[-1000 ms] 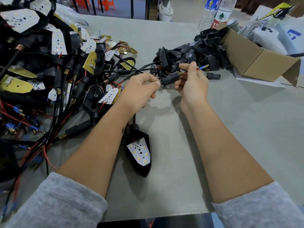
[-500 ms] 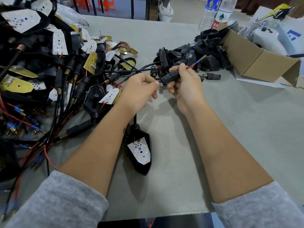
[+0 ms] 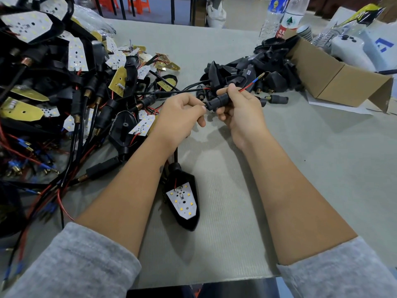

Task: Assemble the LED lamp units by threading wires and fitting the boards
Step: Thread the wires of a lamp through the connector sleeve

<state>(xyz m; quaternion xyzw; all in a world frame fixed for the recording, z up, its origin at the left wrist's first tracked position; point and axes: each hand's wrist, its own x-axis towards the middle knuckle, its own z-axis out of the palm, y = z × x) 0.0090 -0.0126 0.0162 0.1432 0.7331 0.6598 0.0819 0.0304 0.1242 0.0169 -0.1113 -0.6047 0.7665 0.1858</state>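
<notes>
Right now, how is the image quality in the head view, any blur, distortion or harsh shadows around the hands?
Head view: wide-angle distortion bends the table edges and stretches the sleeves; lighting is soft and even, with faint shadows under both forearms; the left hand, right hand and black sleeve are fairly sharp; the wire pile at the left edge is smeared; no strong glare.

- You are working in even, bright overhead light; your forearms are casting soft shadows on the counter (image 3: 322, 168).
- The wide lens is bending the edges outward.
- Your grey sleeves (image 3: 71, 265) are blurring at the bottom, and the wire pile (image 3: 32, 164) is smearing at the left.
</notes>
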